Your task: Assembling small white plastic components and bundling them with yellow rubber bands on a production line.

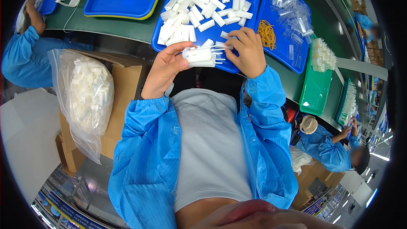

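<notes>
My left hand (163, 68) is closed around a white plastic piece with thin prongs (199, 57), held over the near edge of a blue tray (157, 36). The prongs point right, toward my right hand (249, 54). Its thumb and fingertips are pinched together at the prong ends, around a small white piece (224, 45) that is partly hidden. Many short white blocks (207, 6) lie heaped in the tray just beyond my hands.
To the right, another blue tray (299, 61) holds yellow rubber bands (266, 34) and clear plastic tubes (292, 15). Beyond it stands a green tray (316, 91) with prong-like parts. At left, a bag of white pieces (91, 95) rests on a cardboard box (125, 87). Co-workers sit on both sides.
</notes>
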`<action>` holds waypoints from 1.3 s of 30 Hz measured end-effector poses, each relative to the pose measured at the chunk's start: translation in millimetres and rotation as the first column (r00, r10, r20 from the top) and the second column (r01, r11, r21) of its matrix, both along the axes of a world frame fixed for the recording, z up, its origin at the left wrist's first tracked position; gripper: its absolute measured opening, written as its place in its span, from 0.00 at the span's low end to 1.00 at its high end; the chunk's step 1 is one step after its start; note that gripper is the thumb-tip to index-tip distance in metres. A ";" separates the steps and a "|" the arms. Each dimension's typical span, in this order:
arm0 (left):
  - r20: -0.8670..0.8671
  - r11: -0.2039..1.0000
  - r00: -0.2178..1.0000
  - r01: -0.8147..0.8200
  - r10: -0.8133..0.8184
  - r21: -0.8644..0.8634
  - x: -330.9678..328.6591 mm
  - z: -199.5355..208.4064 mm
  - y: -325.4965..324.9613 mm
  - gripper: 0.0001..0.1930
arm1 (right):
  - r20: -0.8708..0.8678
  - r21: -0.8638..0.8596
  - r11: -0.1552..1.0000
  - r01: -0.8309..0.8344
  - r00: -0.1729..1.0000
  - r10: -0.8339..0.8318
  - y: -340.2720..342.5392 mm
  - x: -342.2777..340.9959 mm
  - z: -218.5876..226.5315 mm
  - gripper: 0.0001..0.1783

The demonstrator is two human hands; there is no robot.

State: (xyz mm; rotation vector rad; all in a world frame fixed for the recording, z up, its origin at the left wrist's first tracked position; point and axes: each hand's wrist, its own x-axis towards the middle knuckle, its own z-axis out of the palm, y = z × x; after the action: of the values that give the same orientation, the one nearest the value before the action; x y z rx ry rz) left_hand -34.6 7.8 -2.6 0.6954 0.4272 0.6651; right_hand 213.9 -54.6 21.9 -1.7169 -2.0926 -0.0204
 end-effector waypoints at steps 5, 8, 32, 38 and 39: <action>-0.046 1.000 0.999 -0.013 0.014 0.025 -0.1 -0.6 -1.4 0.26 | -0.106 0.113 0.994 0.003 0.994 0.009 -4.0 -2.9 23.8 0.10; -0.049 0.998 0.998 -0.032 0.035 0.051 1.4 -1.5 -1.6 0.25 | -0.259 0.112 0.994 0.011 0.966 0.018 -9.2 -0.5 33.6 0.10; -0.121 0.972 0.968 -0.206 0.219 0.113 3.5 -5.9 1.2 0.27 | -0.198 -0.112 0.993 -0.040 0.980 0.017 -3.9 -11.3 5.1 0.12; -0.131 0.970 0.964 -0.221 0.234 0.101 3.9 -3.3 -1.6 0.25 | -0.130 -0.039 0.988 -0.149 0.981 0.142 2.0 -6.5 -16.6 0.12; -0.132 0.971 0.964 -0.218 0.230 0.099 3.8 -2.2 -1.6 0.25 | -0.131 -0.040 0.988 -0.149 0.981 0.143 1.7 -6.9 -16.4 0.12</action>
State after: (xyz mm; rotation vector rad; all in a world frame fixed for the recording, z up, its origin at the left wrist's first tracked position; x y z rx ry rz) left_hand -30.8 6.2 -4.8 0.7844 0.6195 0.8543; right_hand 207.0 -52.9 5.5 -1.5442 -2.1338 0.1815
